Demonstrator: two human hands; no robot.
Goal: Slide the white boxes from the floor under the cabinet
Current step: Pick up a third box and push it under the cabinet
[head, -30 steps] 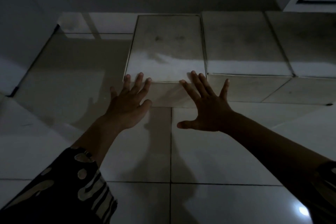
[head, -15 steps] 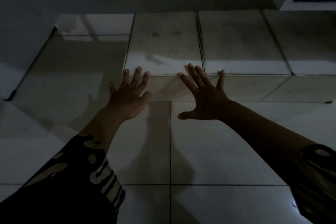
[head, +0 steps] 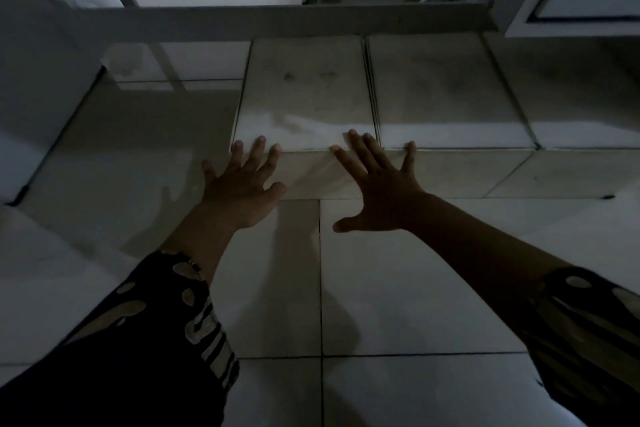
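With fingers spread flat, the left hand (head: 240, 189) and right hand (head: 379, 192) press the near face of the leftmost white box (head: 304, 94), which lies on the tiled floor (head: 398, 288), its far end beneath the cabinet (head: 277, 19), touching the middle box (head: 440, 90).

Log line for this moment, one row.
left hand open on leftmost white box | right hand open, same box | far end under cabinet
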